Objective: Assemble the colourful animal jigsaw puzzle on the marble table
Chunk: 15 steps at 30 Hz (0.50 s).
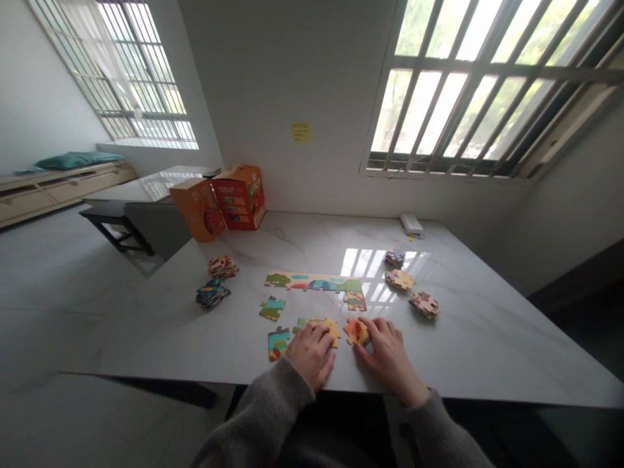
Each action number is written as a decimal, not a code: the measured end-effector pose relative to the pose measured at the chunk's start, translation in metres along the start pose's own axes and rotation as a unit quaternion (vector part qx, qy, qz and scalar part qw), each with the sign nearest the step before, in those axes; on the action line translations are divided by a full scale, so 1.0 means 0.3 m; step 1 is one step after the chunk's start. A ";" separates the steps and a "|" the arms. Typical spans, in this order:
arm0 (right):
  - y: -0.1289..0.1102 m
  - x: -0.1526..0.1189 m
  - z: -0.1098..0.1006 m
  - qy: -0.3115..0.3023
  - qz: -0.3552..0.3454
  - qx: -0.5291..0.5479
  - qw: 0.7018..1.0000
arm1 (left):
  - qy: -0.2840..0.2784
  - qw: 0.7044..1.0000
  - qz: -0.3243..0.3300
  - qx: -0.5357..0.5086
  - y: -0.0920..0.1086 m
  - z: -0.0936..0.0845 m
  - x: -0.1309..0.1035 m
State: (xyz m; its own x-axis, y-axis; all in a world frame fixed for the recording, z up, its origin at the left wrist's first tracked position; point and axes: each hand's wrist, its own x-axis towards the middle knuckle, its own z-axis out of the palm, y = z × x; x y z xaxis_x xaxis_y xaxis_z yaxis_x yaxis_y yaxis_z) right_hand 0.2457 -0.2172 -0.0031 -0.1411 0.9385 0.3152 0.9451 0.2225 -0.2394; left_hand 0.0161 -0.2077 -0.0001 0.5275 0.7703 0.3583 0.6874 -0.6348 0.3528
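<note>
In the head view, the left hand (311, 351) lies palm down over yellow-and-green puzzle pieces (333, 330) near the table's near edge, its fingers close together on them; whether it grips any cannot be told. The right hand (387, 352), thumb and fingers slightly spread, holds an orange-and-yellow puzzle piece (357, 331) at its right side, just right of the left hand's pieces, with a narrow gap between. A teal corner piece (279, 344) lies just left of the left hand, and a green-and-teal piece (272, 308) lies farther off. Beyond both hands runs a joined puzzle strip (316, 282), turning nearer at its right end, on the white marbled table (468, 351).
</note>
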 end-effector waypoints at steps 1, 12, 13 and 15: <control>-0.002 -0.004 0.003 0.004 0.002 0.000 1.000 | 0.006 1.000 0.000 -0.002 -0.007 -0.005 -0.002; -0.007 -0.012 0.024 0.033 -0.011 -0.012 0.999 | 0.093 0.985 -0.091 0.112 -0.342 -0.273 -0.065; -0.006 -0.012 0.028 0.035 -0.012 -0.012 0.999 | 0.106 0.983 -0.091 0.121 -0.365 -0.291 -0.076; -0.005 -0.011 0.033 0.037 -0.013 -0.012 0.999 | 0.129 0.979 -0.091 0.129 -0.398 -0.314 -0.093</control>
State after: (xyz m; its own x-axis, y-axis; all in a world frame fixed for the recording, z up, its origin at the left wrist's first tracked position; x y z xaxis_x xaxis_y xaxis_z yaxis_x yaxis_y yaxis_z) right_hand 0.2418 -0.2179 -0.0129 -0.1440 0.9103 0.3881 0.9484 0.2389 -0.2086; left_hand -0.1277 -0.1591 0.0291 0.2646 0.8073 0.5275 0.8790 -0.4269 0.2123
